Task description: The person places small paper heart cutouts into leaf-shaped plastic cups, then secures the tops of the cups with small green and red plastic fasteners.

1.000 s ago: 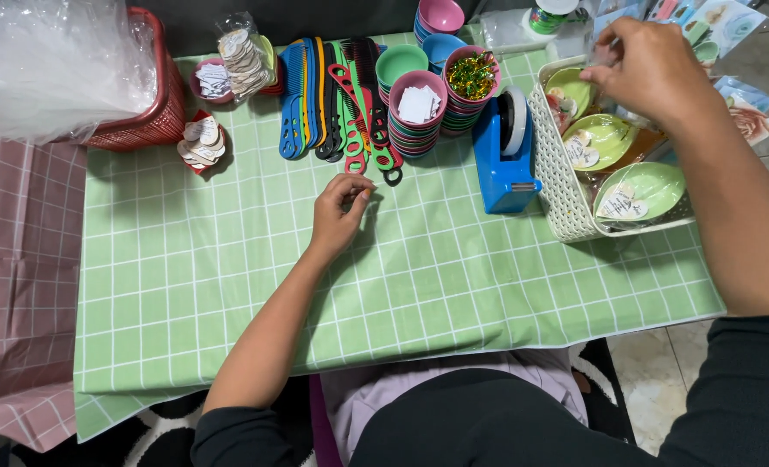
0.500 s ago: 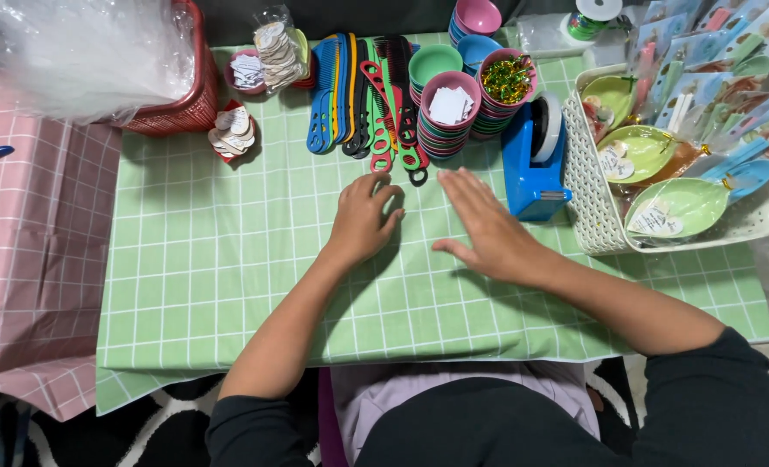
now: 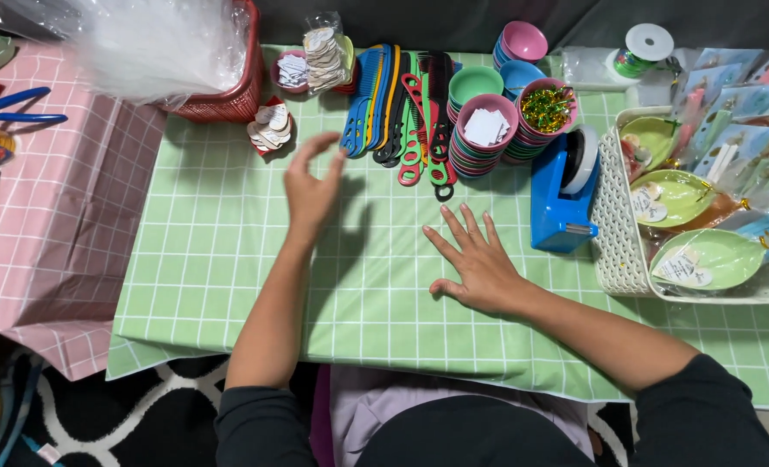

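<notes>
Both hands are empty and open now. The right hand (image 3: pixel 479 264) lies flat on the green checked cloth of the counter (image 3: pixel 229 285), fingers spread, near the middle. A second ago it was up at the right, over the white basket (image 3: pixel 613 229) with the green leaf-shaped dishes (image 3: pixel 713 258); it has come back down with nothing in it. The left hand (image 3: pixel 311 186) has lifted a little and slid to the left. It floats above the cloth with loose fingers, just near the row of bright combs (image 3: pixel 397 104) at the far side, and it touches none of them. To the right of the combs stand stacks of small bowls (image 3: pixel 486 130), one with white paper bits and one with shiny beads. A blue tape holder (image 3: pixel 561 195) sits just to the right of the right hand. A small pile of paper tags (image 3: pixel 270 130) lies far and left of the left hand.
</notes>
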